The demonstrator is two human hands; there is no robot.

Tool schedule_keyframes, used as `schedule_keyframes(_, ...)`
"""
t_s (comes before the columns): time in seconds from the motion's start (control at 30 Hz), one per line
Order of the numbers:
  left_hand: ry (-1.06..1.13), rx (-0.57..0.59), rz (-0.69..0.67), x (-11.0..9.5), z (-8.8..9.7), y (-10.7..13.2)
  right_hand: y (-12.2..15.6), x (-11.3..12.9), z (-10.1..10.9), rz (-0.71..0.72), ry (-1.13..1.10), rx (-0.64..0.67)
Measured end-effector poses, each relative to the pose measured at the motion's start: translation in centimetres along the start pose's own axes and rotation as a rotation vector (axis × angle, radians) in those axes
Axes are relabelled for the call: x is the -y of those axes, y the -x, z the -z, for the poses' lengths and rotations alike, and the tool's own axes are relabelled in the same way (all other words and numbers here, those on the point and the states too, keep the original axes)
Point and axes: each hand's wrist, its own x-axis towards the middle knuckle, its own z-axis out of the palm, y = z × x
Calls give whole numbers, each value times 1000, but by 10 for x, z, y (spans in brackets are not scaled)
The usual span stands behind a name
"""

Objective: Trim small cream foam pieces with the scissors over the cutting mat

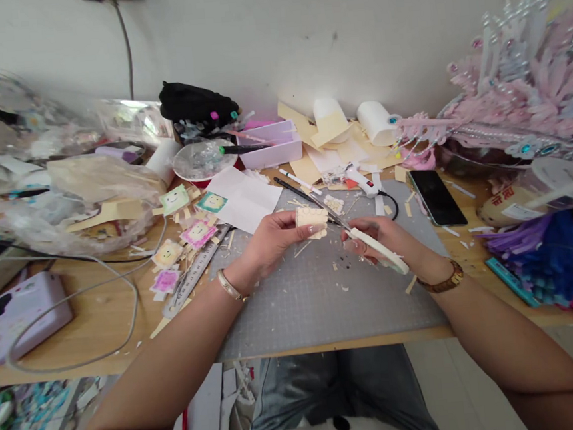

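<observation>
Between the thumb and fingers of my left hand [278, 238] is a small cream-coloured paper piece [311, 217] with a wavy edge. My right hand [389, 236] grips a pair of scissors [377, 246] with white handles. The scissor blades point up and to the left, close beside the paper piece; I cannot tell if they touch it. Both hands are over a grey cutting mat [295, 314] scattered with paper scraps. Behind the scissors lies another small cream cut-out [334, 203].
Left of the mat are a metal ruler [192, 280] and several painted smiling paper squares [198, 232]. A hot glue gun [362, 180], a phone [437, 196] and a lidded drink cup [509, 202] stand rightward. A lilac box [274, 154] and a white sheet [247, 198] lie behind.
</observation>
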Motion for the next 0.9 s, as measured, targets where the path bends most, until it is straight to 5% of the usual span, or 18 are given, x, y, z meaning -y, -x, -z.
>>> schedule_keyframes(0.27, -177, -52, -19, -7, -3, 3, 0, 3, 0, -23, 55, 4)
schedule_keyframes(0.9, -139, -97, -54, -7, 1, 1, 1, 3, 1, 37, 161, -1)
